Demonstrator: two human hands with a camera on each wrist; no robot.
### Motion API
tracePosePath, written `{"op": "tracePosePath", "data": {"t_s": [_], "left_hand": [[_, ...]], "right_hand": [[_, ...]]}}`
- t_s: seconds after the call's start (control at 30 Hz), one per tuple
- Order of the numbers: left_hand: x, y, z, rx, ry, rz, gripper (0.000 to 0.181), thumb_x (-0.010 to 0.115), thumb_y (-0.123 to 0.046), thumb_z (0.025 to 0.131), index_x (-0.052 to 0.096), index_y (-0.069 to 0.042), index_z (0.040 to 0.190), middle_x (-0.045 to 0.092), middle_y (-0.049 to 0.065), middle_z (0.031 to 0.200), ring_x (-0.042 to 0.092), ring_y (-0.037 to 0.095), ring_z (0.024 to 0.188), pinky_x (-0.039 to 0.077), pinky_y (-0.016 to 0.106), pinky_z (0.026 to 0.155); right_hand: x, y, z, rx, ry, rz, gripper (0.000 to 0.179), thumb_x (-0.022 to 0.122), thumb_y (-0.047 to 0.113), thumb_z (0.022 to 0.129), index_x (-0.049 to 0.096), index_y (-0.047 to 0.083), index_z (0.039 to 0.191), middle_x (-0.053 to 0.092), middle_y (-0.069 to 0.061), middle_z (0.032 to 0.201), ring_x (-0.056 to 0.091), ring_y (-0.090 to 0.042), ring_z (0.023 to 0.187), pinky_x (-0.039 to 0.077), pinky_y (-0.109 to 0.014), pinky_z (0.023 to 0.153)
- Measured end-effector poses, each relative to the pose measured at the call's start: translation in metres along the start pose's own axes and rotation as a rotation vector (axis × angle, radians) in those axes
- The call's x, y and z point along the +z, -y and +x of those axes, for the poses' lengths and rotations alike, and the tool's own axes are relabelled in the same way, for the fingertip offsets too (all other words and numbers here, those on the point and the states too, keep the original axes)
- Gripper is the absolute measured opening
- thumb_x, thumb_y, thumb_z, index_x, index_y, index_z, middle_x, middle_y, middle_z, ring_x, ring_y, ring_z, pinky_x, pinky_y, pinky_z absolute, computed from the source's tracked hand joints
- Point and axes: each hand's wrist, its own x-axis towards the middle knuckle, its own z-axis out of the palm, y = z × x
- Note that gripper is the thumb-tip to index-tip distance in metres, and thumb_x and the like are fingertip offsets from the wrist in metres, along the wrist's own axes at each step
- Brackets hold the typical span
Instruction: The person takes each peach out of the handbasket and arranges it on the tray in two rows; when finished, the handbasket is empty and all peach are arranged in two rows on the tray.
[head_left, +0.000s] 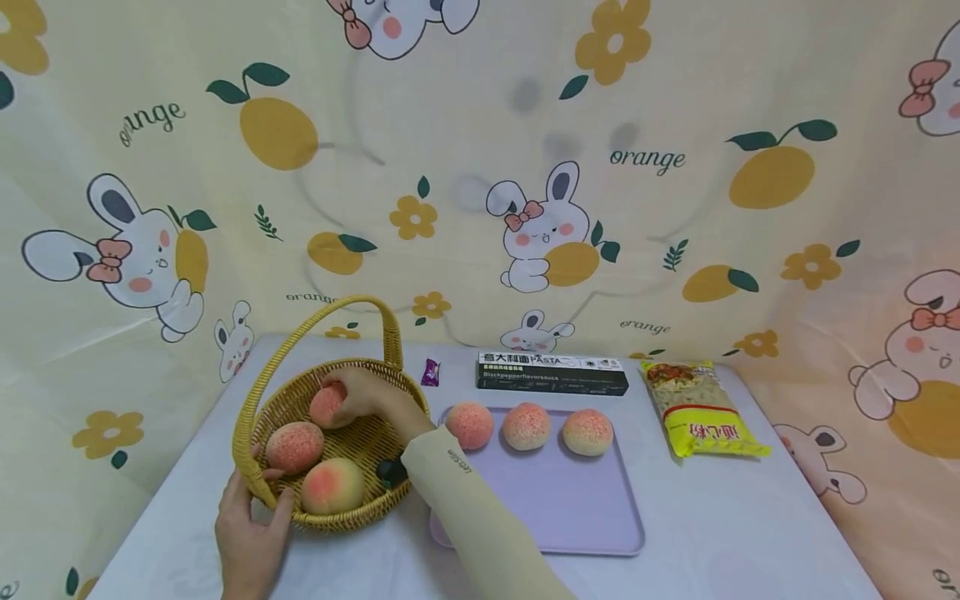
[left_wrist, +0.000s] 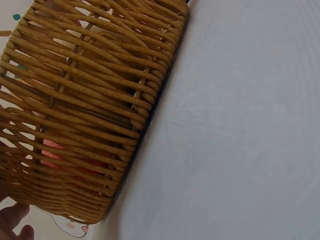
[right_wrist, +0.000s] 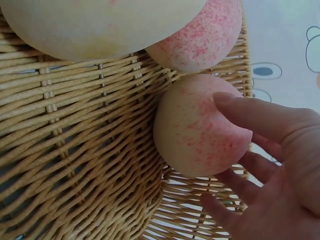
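My right hand reaches into a yellow wicker basket and grips a pink peach at its back. In the right wrist view the thumb lies on top of this peach, with fingers curled along its far side. Two more peaches lie in the basket: a pink speckled one and a paler one. My left hand holds the basket's near left rim, by the foot of the handle. Its fingertips show at the basket's edge in the left wrist view.
Right of the basket, a lilac tray bears three peaches along its back edge. Behind stand a black and white pasta box and a small purple packet. A yellow bag of pasta lies at the right.
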Motion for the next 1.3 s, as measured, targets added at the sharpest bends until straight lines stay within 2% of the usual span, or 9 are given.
{"op": "tracePosePath", "data": {"t_s": [0.23,0.4,0.63,0.8,0.97,1.1,1.3], "left_hand": [[-0.0002,0.0007,-0.0014,0.015,-0.009,0.007,0.031,0.072,0.011,0.075,0.065,0.000,0.104,0.054,0.013,0.140,0.040,0.008,0.135,0.024,0.017,0.107],[-0.0002,0.0002,-0.0021,0.015,-0.016,0.012,0.029,0.072,0.010,0.076,0.065,0.001,0.103,0.054,0.014,0.139,0.041,0.011,0.134,0.024,0.016,0.106],[-0.0001,-0.0008,-0.0021,0.011,-0.020,0.014,0.029,0.071,0.011,0.076,0.065,0.002,0.103,0.055,0.014,0.138,0.043,0.013,0.133,0.025,0.015,0.106],[0.0004,-0.0021,-0.0014,0.006,-0.017,0.020,0.029,0.071,0.010,0.076,0.065,0.002,0.103,0.055,0.015,0.137,0.044,0.022,0.132,0.024,0.016,0.106],[0.0001,-0.0017,-0.0012,0.004,-0.014,0.009,0.030,0.073,0.010,0.076,0.065,0.001,0.103,0.057,0.015,0.134,0.045,0.020,0.131,0.025,0.016,0.105],[0.0000,-0.0015,-0.0004,0.001,-0.015,0.003,0.029,0.074,0.010,0.075,0.065,0.001,0.102,0.058,0.015,0.131,0.045,0.019,0.129,0.025,0.017,0.106],[-0.0001,-0.0020,0.0000,-0.016,0.005,0.012,0.032,0.073,0.009,0.077,0.064,0.000,0.107,0.054,0.013,0.139,0.044,0.029,0.134,0.024,0.021,0.109]], "right_hand": [[0.0013,-0.0025,0.0019,-0.017,0.000,-0.003,0.057,0.082,0.012,0.081,0.059,0.010,0.133,0.061,-0.002,0.128,0.055,-0.009,0.113,0.042,-0.019,0.094],[-0.0001,-0.0036,0.0023,-0.016,0.021,-0.010,0.049,0.080,0.010,0.084,0.061,0.009,0.128,0.063,-0.003,0.123,0.056,-0.009,0.109,0.044,-0.020,0.090],[-0.0012,-0.0059,0.0001,-0.041,0.045,0.003,0.048,0.080,0.011,0.082,0.059,0.009,0.125,0.062,-0.002,0.118,0.056,-0.009,0.102,0.044,-0.020,0.086],[-0.0013,-0.0053,-0.0005,-0.053,0.033,-0.005,0.052,0.081,0.014,0.082,0.060,0.007,0.129,0.063,-0.003,0.122,0.057,-0.009,0.107,0.044,-0.018,0.089],[0.0001,-0.0040,-0.0003,-0.071,0.044,-0.024,0.062,0.081,0.016,0.082,0.056,0.006,0.138,0.061,-0.006,0.133,0.055,-0.011,0.118,0.041,-0.017,0.096],[0.0006,-0.0049,0.0000,-0.066,0.024,-0.013,0.059,0.081,0.011,0.081,0.059,0.006,0.136,0.062,-0.006,0.132,0.055,-0.011,0.118,0.041,-0.017,0.096],[0.0012,-0.0092,-0.0002,-0.073,-0.005,0.002,0.053,0.082,0.007,0.081,0.063,0.007,0.130,0.064,-0.006,0.126,0.057,-0.011,0.113,0.043,-0.018,0.091]]}}
